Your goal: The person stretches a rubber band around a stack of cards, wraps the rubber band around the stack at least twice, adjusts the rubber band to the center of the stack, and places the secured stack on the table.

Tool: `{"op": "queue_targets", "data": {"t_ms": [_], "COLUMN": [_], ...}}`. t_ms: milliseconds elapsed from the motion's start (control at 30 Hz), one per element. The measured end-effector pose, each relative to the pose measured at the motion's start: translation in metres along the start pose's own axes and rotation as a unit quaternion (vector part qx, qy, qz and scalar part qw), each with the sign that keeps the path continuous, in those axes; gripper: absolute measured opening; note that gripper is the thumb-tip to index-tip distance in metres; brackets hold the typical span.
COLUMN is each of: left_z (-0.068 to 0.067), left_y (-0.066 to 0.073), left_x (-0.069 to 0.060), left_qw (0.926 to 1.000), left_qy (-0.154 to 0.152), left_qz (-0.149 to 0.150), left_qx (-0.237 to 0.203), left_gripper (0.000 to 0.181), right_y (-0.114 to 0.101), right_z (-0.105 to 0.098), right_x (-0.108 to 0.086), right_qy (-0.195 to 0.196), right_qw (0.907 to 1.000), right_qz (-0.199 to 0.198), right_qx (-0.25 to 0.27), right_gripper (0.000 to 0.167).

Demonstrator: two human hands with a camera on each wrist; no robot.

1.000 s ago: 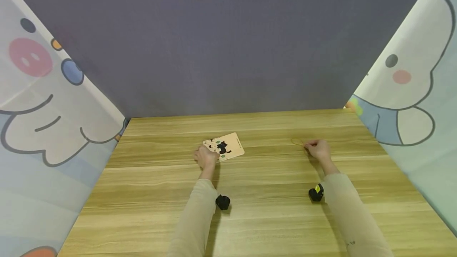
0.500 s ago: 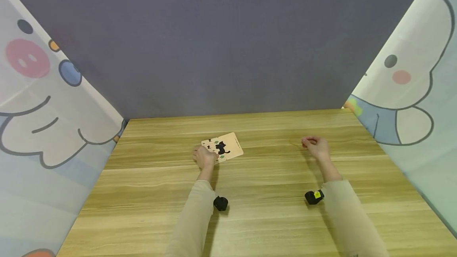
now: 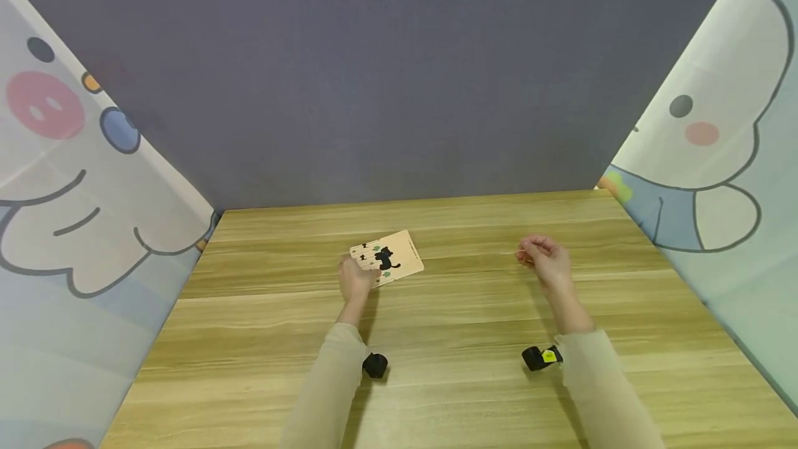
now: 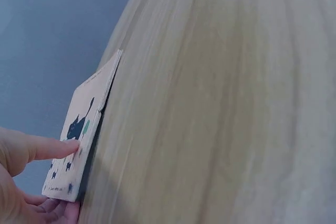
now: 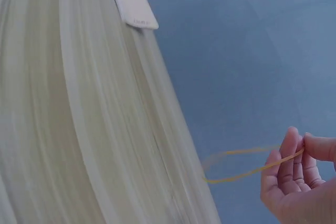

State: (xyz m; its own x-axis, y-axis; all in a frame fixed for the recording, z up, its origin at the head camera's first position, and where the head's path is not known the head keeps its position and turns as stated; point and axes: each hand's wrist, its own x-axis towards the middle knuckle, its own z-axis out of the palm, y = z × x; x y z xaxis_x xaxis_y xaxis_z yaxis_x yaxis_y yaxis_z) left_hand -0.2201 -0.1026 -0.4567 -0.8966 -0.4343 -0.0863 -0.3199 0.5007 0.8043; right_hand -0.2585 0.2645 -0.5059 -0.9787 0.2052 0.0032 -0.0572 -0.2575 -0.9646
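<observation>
A wood-grain table (image 3: 461, 338) carries a pale, cat-printed booklet (image 3: 404, 255) left of centre, toward the far edge. Probably light and fairly stiff, perhaps a little slippery on its face, the booklet offers a sure hold at its left end. There the left hand (image 3: 357, 276) pinches it, thumb on top, fingers beneath. Well apart, the right hand (image 3: 548, 260) pinches 1 thin yellow band (image 5: 247, 174) between thumb and fingertip, its loop extending leftward. Likely almost weightless, soft and springy, the band suits a grip of 2 fingertips; hard tugging might snap it.
</observation>
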Motion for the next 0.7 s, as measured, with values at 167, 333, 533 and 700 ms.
{"op": "queue_targets", "data": {"t_ms": [167,333,533,700], "left_z": [-0.005,-0.009,-0.009,-0.007], "left_y": [-0.005,-0.006,-0.009,-0.014], "left_x": [0.002,0.002,0.001,-0.003], "left_qw": [0.9917,0.9751,0.9769,0.9824], "left_qy": [-0.028,-0.064,-0.063,-0.022], "left_qz": [0.025,0.005,-0.001,0.036], "left_qx": [-0.123,-0.212,-0.204,-0.182], "left_gripper": [0.061,0.059,0.062,0.062], "right_y": [-0.045,-0.085,-0.086,-0.059], "right_z": [0.032,0.059,0.062,0.053], "right_x": [-0.042,-0.075,-0.084,-0.073], "right_qy": [-0.047,-0.075,-0.108,-0.110], "right_qw": [0.9977,0.9935,0.9926,0.9935], "right_qz": [0.014,0.038,0.016,-0.012], "right_qx": [0.048,0.077,0.053,0.027], "right_gripper": [0.010,0.022,0.028,0.037]}}
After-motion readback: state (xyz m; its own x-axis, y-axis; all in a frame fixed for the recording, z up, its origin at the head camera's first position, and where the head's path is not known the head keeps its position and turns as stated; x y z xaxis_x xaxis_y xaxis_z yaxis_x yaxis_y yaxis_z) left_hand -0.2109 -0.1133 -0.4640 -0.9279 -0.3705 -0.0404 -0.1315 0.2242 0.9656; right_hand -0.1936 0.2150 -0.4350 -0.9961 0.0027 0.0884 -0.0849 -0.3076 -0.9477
